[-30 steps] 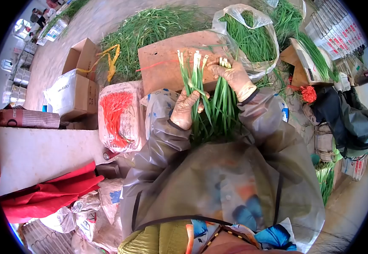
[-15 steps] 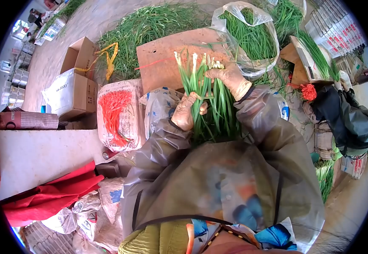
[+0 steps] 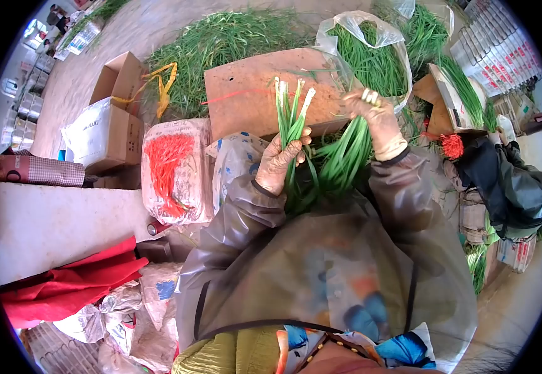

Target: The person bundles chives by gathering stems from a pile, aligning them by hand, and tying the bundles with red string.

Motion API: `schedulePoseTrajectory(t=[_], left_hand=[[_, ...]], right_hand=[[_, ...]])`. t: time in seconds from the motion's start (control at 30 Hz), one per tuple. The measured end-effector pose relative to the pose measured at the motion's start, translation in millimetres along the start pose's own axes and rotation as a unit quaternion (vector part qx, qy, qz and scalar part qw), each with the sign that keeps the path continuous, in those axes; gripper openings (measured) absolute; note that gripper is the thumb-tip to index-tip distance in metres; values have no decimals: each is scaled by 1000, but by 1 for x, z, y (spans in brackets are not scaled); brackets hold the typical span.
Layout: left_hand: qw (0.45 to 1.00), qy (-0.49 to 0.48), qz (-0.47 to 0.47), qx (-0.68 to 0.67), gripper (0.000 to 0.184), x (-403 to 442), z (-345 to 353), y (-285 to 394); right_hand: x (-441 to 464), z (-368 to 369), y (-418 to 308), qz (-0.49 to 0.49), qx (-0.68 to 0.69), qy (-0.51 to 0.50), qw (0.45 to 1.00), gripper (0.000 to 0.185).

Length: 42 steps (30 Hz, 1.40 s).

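Seen from the wearer's chest, the left hand (image 3: 278, 163), at eleven o'clock, has its fingers curled round a small bunch of green stalks (image 3: 294, 126), pale ends up; the right hand (image 3: 378, 121), at one o'clock, grips a fuller bunch (image 3: 347, 153), its pale tips blurred. The step looks like sorting stalks between hands; the next move calls for level ends and a gentle grip. A brown board (image 3: 239, 103) lies beyond, near twelve.

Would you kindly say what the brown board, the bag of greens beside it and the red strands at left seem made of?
Brown board: matt, perhaps wood or fibreboard, by its flat, stained face.
Bag: apparently glossy plastic film, its crumpled edge translucent.
Red strands: likely plastic, being thin and bright; finish unclear.
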<state>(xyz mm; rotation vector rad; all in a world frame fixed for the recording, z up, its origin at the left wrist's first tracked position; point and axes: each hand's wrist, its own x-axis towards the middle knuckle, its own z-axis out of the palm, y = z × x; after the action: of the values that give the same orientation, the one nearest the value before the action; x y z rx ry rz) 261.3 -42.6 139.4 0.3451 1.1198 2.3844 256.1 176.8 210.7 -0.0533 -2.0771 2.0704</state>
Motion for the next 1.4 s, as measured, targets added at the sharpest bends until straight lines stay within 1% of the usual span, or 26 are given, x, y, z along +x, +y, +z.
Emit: schedulePoseTrajectory(t=[0.03,0.1,0.17,0.23,0.3,0.37,0.47,0.5,0.57,0.6,0.63,0.67,0.7,0.73,0.77,0.83,0.87,0.93,1.03,1.13,1.2,1.23,1.3,1.33,1.37,1.4], left_hand=[[999,9,8,30,35,1,1,-2],[999,25,23,42,33,-1,9,-6],[998,5,15,59,28,0,6,-11],[998,7,20,59,26,0,9,-15],[998,16,20,64,25,-6,11,-13],[992,87,-55,-78,22,-11,14,-5],[986,107,-31,-126,19,-7,24,0],[982,111,-20,-150,18,-4,25,1],[982,104,-15,-155,19,1,6,-13],[985,108,-3,-135,17,2,3,-13],[987,110,10,-115,16,3,1,-13],[980,130,-49,-143,12,3,-2,-10],[982,157,-34,-99,10,3,4,-2],[990,115,-2,-79,11,3,-1,-2],[995,70,28,-58,12,2,-8,-2],[998,51,43,-25,12,1,-9,-3],[996,37,81,22,12,0,-8,-4],[985,2,133,108,12,-3,-5,-4],[979,3,151,141,12,-8,0,-11],[964,-16,163,211,14,-9,-4,-19],[958,-22,134,253,14,-10,-4,-20],[958,-22,132,253,14,-11,-3,-20],[988,-57,74,120,14,-11,4,-17],[995,-38,36,80,14,-10,7,-14],[999,-35,9,35,17,-8,7,-10],[999,-43,-27,-4,18,-7,6,-6]], right_hand=[[-6,5,-9,60,-22,-43,997,20],[-10,15,-10,97,16,-115,988,22],[-9,29,-7,63,105,-122,985,32],[-6,40,-2,60,121,-73,988,32],[-1,46,-1,57,71,-59,994,29],[8,47,18,41,38,-30,998,38],[5,50,25,4,103,-30,994,36],[5,49,28,4,102,-31,994,36],[4,44,39,64,129,-7,990,35],[-3,43,12,93,105,-31,990,32],[-10,43,-6,127,165,-80,975,24],[-15,35,-20,164,212,-116,956,22],[-19,25,-29,199,258,-151,933,20],[-21,18,-33,144,311,-193,920,19],[-10,6,-29,93,295,-248,918,19],[-7,15,-61,137,86,-156,974,20],[0,16,-50,145,55,-152,976,20],[-1,33,-51,88,21,-143,986,21],[13,33,-20,55,-27,-152,986,30],[9,39,-27,33,-51,-119,991,33],[10,40,-11,-15,-141,-65,988,30],[14,36,7,-13,-140,-65,988,30],[19,41,6,-5,-82,-54,995,43],[12,31,0,64,-17,-56,996,50],[13,25,11,29,48,6,998,43],[22,5,19,66,-21,45,997,37]])
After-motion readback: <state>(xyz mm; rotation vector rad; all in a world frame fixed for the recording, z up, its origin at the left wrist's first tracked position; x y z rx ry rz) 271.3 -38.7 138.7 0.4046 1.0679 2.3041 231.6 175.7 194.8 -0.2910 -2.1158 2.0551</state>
